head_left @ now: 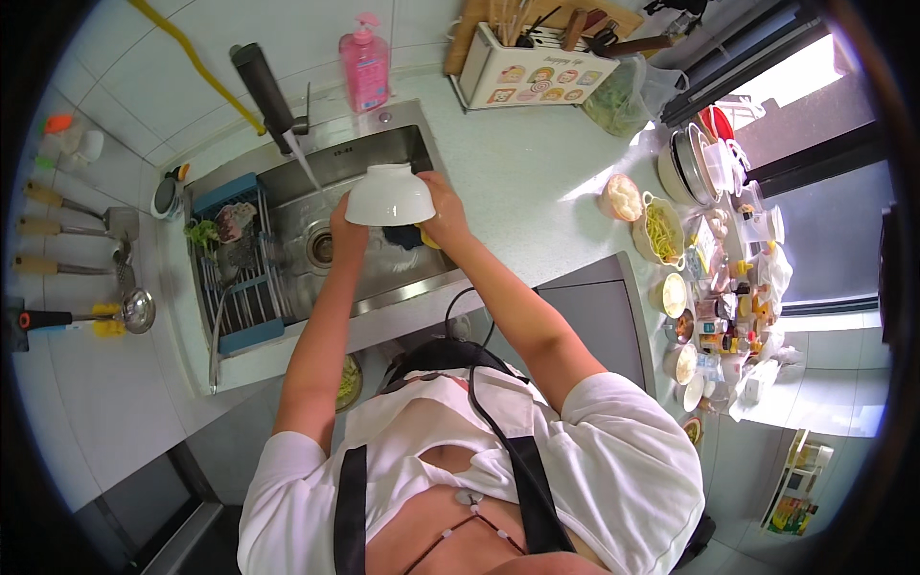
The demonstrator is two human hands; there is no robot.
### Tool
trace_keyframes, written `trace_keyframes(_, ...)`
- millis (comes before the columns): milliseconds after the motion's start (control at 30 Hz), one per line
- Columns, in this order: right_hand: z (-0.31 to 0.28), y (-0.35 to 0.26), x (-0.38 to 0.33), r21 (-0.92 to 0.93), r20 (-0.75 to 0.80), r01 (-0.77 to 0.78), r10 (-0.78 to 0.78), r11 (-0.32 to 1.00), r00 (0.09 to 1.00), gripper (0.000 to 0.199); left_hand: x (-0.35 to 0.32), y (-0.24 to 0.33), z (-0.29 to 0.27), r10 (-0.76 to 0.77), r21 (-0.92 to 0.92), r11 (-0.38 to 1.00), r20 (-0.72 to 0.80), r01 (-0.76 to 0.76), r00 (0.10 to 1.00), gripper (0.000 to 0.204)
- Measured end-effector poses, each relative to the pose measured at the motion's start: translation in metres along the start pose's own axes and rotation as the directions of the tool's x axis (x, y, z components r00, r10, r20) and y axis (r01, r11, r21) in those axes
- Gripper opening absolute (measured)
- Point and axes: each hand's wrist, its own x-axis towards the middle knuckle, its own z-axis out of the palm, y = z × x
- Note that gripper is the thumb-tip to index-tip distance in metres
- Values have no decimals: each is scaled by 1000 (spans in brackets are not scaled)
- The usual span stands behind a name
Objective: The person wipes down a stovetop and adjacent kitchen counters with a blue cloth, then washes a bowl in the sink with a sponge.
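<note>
A white bowl (pixel 389 198) is tipped upside down above the steel sink (pixel 383 298), its foot ring facing up. My left hand (pixel 347 228) grips it at the left side and my right hand (pixel 444 213) at the right. Water runs from the dark faucet (pixel 264 88) just left of the bowl, toward the drain (pixel 320 251). Below the bowl, next to my right hand, shows a dark cloth-like thing (pixel 403 237) with a yellow part, mostly hidden. I cannot tell whether my right hand touches it.
A blue-ended draining rack (pixel 251 334) hangs in the sink's left side. On the counter stand a pink pump bottle (pixel 365 67), a white knife holder (pixel 533 77) and a bag of greens (pixel 618 99). Bowls, a basket of green vegetables (pixel 660 232) and jars crowd the right.
</note>
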Motion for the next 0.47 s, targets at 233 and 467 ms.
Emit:
trace_keyframes(233, -27, 20, -7, -80, 213, -257, 269, 963, 939, 19, -22, -13, 46, -120, -82, 991, -181, 107, 976, 25)
trace_keyframes(467, -65, 70, -12, -111, 368, -540, 539, 835, 758, 29, -34, -18, 97, -234, -85, 970, -93, 226, 968, 28)
